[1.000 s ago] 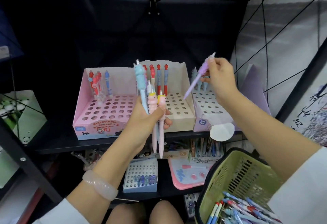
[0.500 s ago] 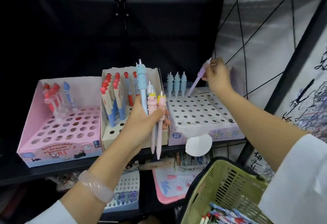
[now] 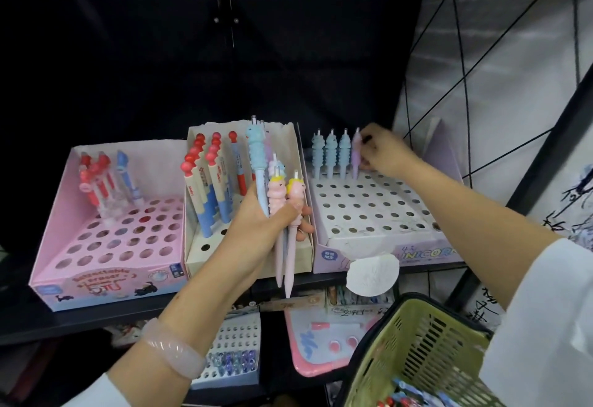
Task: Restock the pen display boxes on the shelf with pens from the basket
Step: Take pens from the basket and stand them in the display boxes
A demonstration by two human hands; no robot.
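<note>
My right hand [image 3: 383,153] pinches a purple unicorn pen [image 3: 356,157] that stands upright in the back row of the lilac display box [image 3: 378,243], right beside three blue pens [image 3: 330,156]. My left hand [image 3: 260,226] grips a bunch of pens [image 3: 277,194], one blue and two pink among them, in front of the beige middle box [image 3: 301,255]. A pink box [image 3: 106,281] with red and blue pens stands at the left. The green basket [image 3: 414,345] with pens sits at the lower right.
A black shelf board [image 3: 80,320] carries the three boxes. Below it lie a small white holed box [image 3: 237,336], a pink tray [image 3: 305,358] and other stationery. A round white tag [image 3: 372,275] hangs from the shelf edge. A slanted black frame bar [image 3: 545,149] rises at the right.
My right hand has brought the purple pen from a slanted hold in the air down into a hole at the back of the lilac box. The view has shifted and come closer.
</note>
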